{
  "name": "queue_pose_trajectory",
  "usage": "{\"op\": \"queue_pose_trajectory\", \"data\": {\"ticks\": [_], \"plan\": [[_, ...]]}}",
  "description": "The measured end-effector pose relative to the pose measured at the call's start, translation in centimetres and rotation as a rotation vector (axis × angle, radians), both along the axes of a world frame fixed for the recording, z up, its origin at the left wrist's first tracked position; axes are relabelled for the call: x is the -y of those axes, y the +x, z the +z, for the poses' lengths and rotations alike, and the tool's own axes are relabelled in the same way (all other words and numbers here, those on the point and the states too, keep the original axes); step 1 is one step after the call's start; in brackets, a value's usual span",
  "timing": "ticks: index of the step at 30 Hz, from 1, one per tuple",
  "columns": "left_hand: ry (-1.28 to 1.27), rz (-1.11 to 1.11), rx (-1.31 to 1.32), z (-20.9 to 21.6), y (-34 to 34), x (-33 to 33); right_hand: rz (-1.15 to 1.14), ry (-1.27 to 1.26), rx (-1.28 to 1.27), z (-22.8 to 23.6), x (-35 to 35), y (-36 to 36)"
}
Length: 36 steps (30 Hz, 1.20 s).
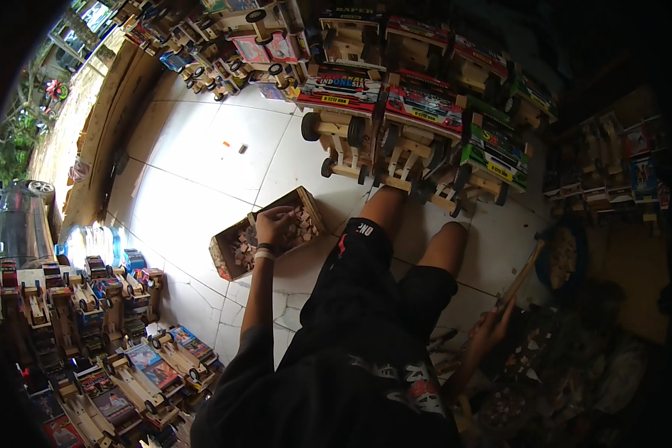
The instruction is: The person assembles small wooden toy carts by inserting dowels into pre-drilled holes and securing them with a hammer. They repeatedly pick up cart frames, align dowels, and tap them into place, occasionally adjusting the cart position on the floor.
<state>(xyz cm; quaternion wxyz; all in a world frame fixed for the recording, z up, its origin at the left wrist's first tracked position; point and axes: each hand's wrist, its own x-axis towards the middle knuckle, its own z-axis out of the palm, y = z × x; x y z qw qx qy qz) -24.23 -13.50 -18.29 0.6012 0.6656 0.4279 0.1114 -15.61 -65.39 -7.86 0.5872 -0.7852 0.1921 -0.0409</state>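
My left hand [272, 226] reaches over a rectangular box [220, 258] on the tiled floor, its fingers bent together at the far side. Whether a piece sits between the fingertips is too small to tell. Many small wooden pieces [244, 250] fill the box. A band and a dark bracelet circle the wrist. Low on the right, my right hand [490, 328] is wrapped round a long, pale wooden stick [525, 274]. The stick slants up toward a dark round basin [562, 257], and the shadow there hides whether its far end touches the rim.
Wooden toy trucks with printed panels [424, 104] stand in rows just ahead of my knees. More toy trucks [138, 373] are packed at the lower left. Dark scraps [526, 358] lie beside my right arm. A wooden ledge [112, 134] borders the bright tiled floor [201, 149] on the left.
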Motion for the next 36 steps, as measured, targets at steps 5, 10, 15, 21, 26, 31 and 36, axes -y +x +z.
{"op": "queue_pose_trajectory", "data": {"ticks": [5,10,15,21,26,31,36], "plan": [[-0.239,0.05,0.126,4.4,1.0,0.3,0.044,0.013,0.009,1.0,-0.7,0.7],[-0.503,-0.021,0.292,7.5,2.6,-0.7,0.033,0.041,0.011,0.7,-0.6,1.3],[-0.258,-0.177,0.348,12.4,5.7,-1.3,0.038,0.024,-0.005,0.1,0.2,1.6],[0.15,-0.497,0.534,21.3,18.4,-3.1,0.11,-0.109,0.106,6.0,-2.2,5.8],[0.329,-0.773,0.574,23.8,36.5,-2.7,0.116,0.002,0.309,14.5,-6.7,13.0],[0.712,-0.792,0.595,22.0,53.0,-0.9,0.277,-0.398,0.619,16.3,-11.2,18.3],[0.626,-0.948,0.627,19.6,62.5,-1.5,0.397,-0.315,0.591,16.4,-12.0,21.9]]}}
